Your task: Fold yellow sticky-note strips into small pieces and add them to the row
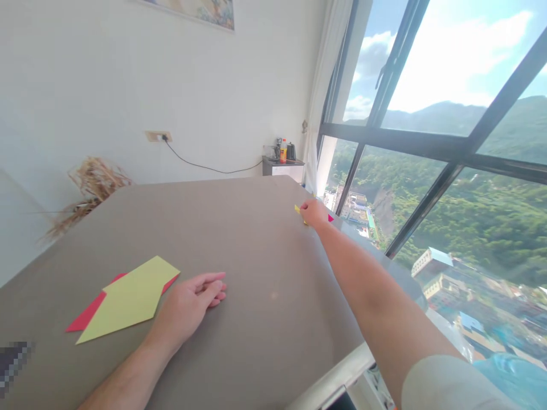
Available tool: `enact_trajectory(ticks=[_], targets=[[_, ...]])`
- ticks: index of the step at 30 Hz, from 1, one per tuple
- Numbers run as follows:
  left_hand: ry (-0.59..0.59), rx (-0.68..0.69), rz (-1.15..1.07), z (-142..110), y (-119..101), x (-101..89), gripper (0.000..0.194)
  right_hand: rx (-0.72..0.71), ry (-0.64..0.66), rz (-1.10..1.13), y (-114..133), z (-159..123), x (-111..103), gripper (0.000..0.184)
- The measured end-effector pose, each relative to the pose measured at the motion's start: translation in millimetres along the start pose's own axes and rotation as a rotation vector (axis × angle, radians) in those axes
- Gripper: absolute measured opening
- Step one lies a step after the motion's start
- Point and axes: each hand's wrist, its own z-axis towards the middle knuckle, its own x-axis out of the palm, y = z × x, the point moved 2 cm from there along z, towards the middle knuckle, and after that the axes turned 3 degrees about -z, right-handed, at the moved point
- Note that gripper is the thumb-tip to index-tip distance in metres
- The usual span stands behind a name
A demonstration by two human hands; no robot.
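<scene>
My left hand rests on the grey-brown table, its index finger stretched out and the other fingers loosely bent, with nothing in it. Just left of it lies a yellow-green sheet of paper with angled edges, partly covering a red sheet of paper. Far off at the table's right edge, my right hand is closed on a yellow paper piece, mostly hidden by the fingers. A small red paper tip shows on the other side of that hand.
The grey-brown table fills the middle of the view. A large window runs along the right. At the back, a small cabinet carries an orange bottle and a dark kettle. Dried stalks stand beyond the left edge.
</scene>
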Motion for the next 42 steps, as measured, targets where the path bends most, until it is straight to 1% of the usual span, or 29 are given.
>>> enact_trajectory(ticks=[5,14,25,31,34,36,38,40,42], targets=[[-0.002,-0.021,0.023,0.9,2.8,-1.7,0.050,-0.034,0.015,-0.084,-1.3,7.0,16.7,0.029],[0.002,-0.047,0.045,1.2,1.6,-2.7,0.048,-0.062,0.014,-0.182,-12.0,9.5,31.1,0.030],[-0.004,-0.050,0.047,0.0,-0.5,-3.1,0.047,-0.068,0.031,-0.213,-7.1,5.6,29.5,0.031],[-0.007,-0.044,0.045,0.4,-0.2,-2.7,0.047,-0.071,0.032,-0.202,-4.9,2.9,20.2,0.031],[0.001,-0.038,0.055,0.4,-1.6,-2.3,0.046,-0.106,0.023,-0.180,9.8,-6.6,14.8,0.032],[-0.004,-0.036,0.058,0.1,-3.5,-2.2,0.047,-0.162,0.026,-0.150,30.4,-22.6,16.4,0.033],[-0.010,-0.035,0.054,-0.4,-5.3,-2.2,0.047,-0.239,0.066,-0.103,57.9,-47.8,24.1,0.028],[-0.011,-0.027,0.045,-0.6,-6.2,-2.2,0.047,-0.335,0.139,-0.038,88.4,-79.0,35.8,0.021],[-0.012,-0.019,0.037,-0.7,-6.2,-2.3,0.046,-0.479,0.304,0.097,118.2,-112.1,47.7,0.018]])
